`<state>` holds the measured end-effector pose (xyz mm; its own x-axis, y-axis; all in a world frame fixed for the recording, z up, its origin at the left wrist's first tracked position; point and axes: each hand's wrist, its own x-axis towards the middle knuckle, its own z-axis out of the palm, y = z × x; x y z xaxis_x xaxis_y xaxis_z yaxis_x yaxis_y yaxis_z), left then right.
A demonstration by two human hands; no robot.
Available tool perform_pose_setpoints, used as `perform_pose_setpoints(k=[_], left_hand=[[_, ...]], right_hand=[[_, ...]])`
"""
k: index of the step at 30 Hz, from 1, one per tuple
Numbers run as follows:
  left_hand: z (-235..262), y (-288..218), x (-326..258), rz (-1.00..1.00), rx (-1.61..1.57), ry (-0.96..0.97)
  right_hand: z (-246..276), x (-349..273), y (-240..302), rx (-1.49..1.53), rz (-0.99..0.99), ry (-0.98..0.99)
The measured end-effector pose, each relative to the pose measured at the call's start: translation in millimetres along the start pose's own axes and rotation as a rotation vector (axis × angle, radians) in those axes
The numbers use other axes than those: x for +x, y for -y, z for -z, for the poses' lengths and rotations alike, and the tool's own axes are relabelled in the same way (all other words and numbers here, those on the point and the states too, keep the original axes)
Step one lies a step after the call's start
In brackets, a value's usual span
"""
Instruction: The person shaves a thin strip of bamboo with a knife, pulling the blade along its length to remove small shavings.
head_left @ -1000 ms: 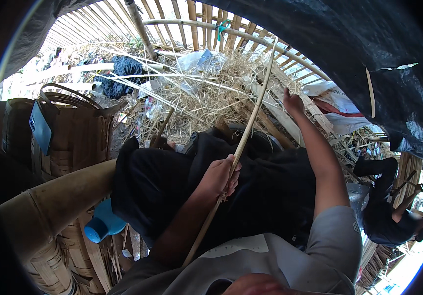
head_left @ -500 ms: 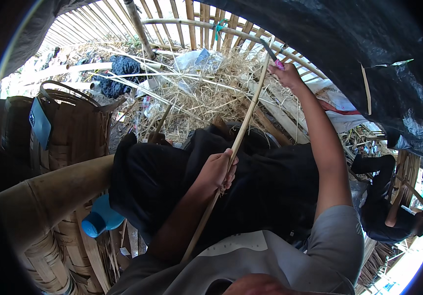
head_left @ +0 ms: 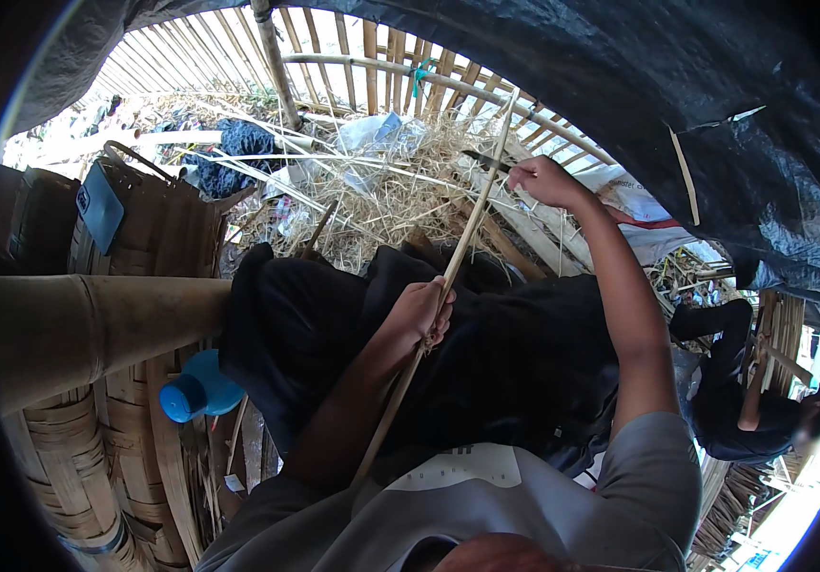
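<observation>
My left hand (head_left: 422,312) is closed round the middle of a long, pale bamboo strip (head_left: 473,223). The strip slants from beside my chest, across my dark-clothed lap, up to the far right. Frayed fibres stick out just below that hand. Farther up, my right hand (head_left: 545,181) grips a knife, its handle mostly hidden by the fingers. The dark knife blade (head_left: 486,161) points left and crosses the strip below its far end.
Pale shavings (head_left: 400,205) and loose strips cover the ground ahead. Left are a thick bamboo pole (head_left: 114,319), woven baskets (head_left: 67,458) and a blue bottle (head_left: 202,386). Black plastic sheeting (head_left: 715,86) hangs at right, near another person (head_left: 748,410). A slatted fence (head_left: 362,52) stands beyond.
My right hand has moved slightly down the strip, and the knife has swung from pointing up to lying across it. The left hand keeps its hold. The view has tilted a little.
</observation>
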<state>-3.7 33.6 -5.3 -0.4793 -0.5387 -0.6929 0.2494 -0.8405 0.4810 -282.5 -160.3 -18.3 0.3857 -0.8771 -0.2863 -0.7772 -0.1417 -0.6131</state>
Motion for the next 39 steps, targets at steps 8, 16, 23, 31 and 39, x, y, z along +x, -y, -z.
perform_pose_setpoints(k=[8,16,23,31,39], left_hand=[[1,0,-9,-0.008,-0.027,-0.008],[-1,4,-6,-0.041,0.111,-0.106],[-6,-4,0,-0.059,0.216,-0.162],[-4,-8,-17,0.021,-0.004,-0.010],[1,-1,-11,0.015,-0.005,-0.057]], right_hand=[[-55,-52,79,-0.455,0.183,-0.192],[-74,-24,23,-0.550,0.185,-0.317],[-53,19,-21,-0.626,-0.002,-0.377],[-5,47,-124,-0.986,-0.717,-0.155],[-30,20,-93,0.590,-0.821,-0.333]])
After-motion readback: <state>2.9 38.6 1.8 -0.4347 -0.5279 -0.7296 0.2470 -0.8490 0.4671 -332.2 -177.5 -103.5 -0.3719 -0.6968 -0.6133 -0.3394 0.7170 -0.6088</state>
